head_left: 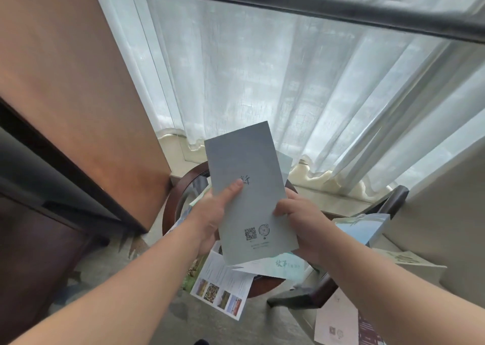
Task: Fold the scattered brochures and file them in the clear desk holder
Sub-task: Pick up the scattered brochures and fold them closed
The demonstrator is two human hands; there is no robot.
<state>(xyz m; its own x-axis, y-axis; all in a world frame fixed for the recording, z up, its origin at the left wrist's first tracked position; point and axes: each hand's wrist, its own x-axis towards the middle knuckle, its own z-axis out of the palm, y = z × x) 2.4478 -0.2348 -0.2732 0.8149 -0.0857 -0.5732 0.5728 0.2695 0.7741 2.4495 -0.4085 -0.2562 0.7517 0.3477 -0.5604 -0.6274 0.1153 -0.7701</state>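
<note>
I hold a grey-blue folded brochure upright in the air above a small round table. My left hand grips its left edge, thumb pressed on the front face. My right hand grips its lower right edge, fingers curled round it. A QR code is printed near the brochure's bottom. Under my hands lie other brochures: an unfolded one with photo squares hangs over the table's near edge, and a white and teal one lies beside it. The clear desk holder is hidden or out of view.
A chair with dark wooden arms stands at the right, holding a light-blue brochure, another sheet and a white leaflet. White curtains hang behind the table. A wooden cabinet stands to the left.
</note>
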